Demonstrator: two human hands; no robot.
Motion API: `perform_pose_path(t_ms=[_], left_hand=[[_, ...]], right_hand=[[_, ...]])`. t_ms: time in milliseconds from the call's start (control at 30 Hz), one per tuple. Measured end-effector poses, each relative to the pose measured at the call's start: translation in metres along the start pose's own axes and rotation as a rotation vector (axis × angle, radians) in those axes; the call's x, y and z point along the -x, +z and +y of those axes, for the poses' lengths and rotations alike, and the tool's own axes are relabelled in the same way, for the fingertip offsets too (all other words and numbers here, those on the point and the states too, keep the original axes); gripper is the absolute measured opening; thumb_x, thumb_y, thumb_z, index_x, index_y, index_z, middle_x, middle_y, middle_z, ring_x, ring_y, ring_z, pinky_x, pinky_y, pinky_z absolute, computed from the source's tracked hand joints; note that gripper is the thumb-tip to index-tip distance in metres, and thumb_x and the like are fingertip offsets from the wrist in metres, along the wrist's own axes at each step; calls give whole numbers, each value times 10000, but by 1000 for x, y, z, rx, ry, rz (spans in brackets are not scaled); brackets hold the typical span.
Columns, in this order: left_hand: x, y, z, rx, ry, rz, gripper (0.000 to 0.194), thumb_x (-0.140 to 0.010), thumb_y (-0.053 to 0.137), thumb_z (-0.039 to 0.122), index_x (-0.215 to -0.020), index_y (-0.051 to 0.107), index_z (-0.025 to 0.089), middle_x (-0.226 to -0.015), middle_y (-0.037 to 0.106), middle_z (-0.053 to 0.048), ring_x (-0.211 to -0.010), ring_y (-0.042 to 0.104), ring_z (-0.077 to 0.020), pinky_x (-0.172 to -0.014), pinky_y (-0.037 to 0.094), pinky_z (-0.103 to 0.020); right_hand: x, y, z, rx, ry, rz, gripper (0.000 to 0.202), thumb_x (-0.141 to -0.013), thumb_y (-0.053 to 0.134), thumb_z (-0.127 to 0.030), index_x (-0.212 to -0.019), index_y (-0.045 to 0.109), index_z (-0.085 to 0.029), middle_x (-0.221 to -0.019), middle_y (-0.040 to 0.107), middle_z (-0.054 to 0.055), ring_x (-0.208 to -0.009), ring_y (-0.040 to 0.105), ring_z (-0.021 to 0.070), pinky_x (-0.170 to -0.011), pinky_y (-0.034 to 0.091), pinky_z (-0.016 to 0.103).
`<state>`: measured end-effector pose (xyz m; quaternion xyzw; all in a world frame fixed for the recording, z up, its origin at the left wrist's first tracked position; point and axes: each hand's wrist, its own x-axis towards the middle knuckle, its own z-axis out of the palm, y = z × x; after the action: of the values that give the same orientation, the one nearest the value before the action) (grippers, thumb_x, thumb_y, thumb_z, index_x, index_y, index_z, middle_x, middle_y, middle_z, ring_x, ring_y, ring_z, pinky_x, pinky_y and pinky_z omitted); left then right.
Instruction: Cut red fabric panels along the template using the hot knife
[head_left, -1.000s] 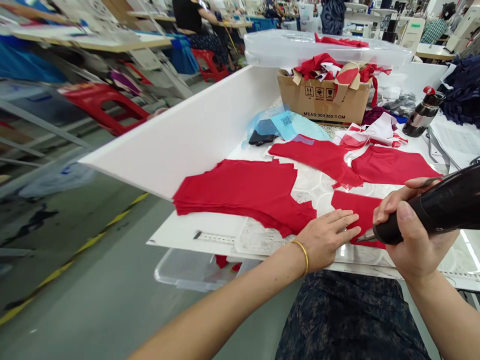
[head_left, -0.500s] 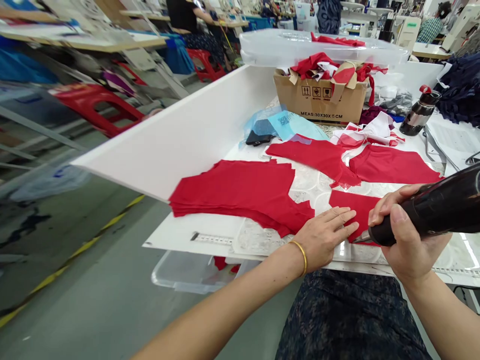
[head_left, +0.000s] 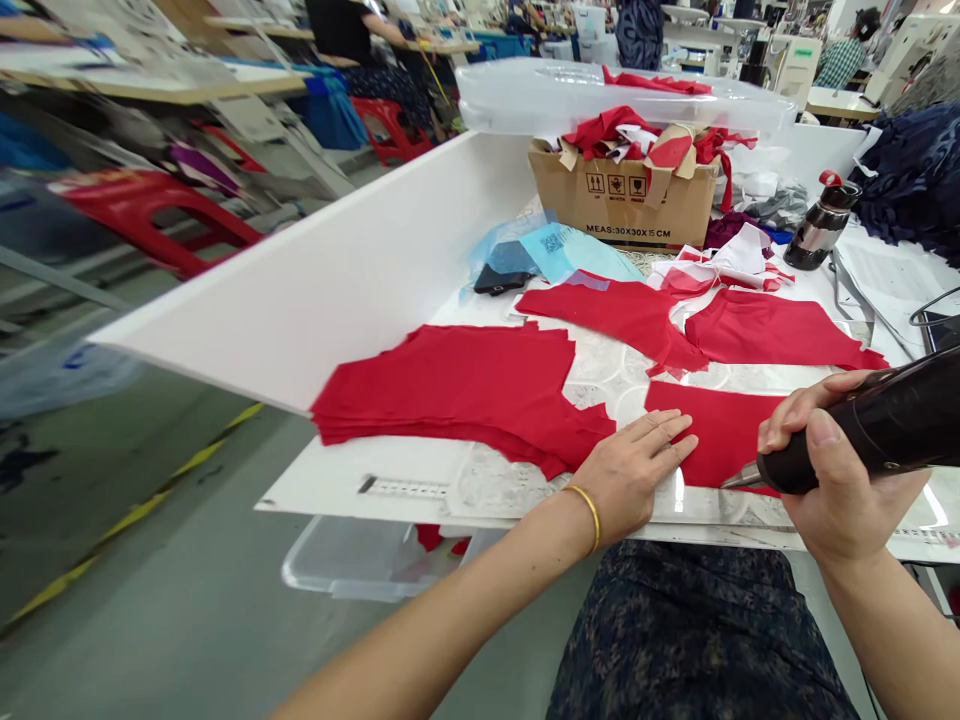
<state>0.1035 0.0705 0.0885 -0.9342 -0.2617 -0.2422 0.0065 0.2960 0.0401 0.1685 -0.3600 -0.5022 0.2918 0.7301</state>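
Note:
My right hand [head_left: 844,480] is wrapped round a thick black handheld tool with a pointed metal tip [head_left: 862,425]. The tip meets the near edge of a red fabric piece [head_left: 712,440] on the tabletop. On that piece's left end lie the fingers of my left hand [head_left: 637,465], stretched out flat, with a gold bangle at the wrist. Left of this hand is a stack of red fabric pieces [head_left: 450,385], its layers slightly offset. Beyond, two more red pieces, a left one [head_left: 615,310] and a right one [head_left: 772,328], lie spread out.
Behind the fabric stands a cardboard box [head_left: 622,205] full of red and white scraps. A black bottle [head_left: 821,230] and papers [head_left: 900,275] are at the right. A white panel [head_left: 300,270] borders the table's left. Below the edge sits a clear plastic bin [head_left: 337,565].
The tool's tip has moved right along the near edge of the red piece. My left hand stays flat on the fabric. The whole view has shifted slightly.

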Motion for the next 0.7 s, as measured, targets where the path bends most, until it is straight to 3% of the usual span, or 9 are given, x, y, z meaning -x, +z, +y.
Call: perform_pose_path(t_ms=[233, 500, 700], left_hand=[[2, 1, -1, 14, -14, 25, 569, -798, 476, -39, -1331, 634, 86, -1410, 659, -182, -1364, 602, -296, -1142, 554, -475], [4, 3, -5, 45, -7, 30, 606, -789, 480, -47, -1355, 631, 108, -1421, 652, -174, -1376, 594, -294, -1133, 564, -476], [2, 3, -5, 33, 11, 62, 589, -790, 455, -61, -1328, 646, 85, -1391, 667, -186, -1348, 614, -295, -1110, 583, -465]], right_hand=[[-5, -19, -5, -4, -24, 57, 269, -850, 803, -285, -1037, 623, -215, -662, 619, -51, -529, 599, 139, -510, 522, 276], [-5, -25, -5, 54, -15, 42, 221, -875, 772, -310, -1010, 615, -234, -660, 608, -55, -535, 590, 132, -526, 532, 279], [-13, -46, -18, 108, -33, 113, 270, -820, 810, -296, -1012, 631, -230, -643, 610, -55, -506, 588, 145, -496, 522, 303]])
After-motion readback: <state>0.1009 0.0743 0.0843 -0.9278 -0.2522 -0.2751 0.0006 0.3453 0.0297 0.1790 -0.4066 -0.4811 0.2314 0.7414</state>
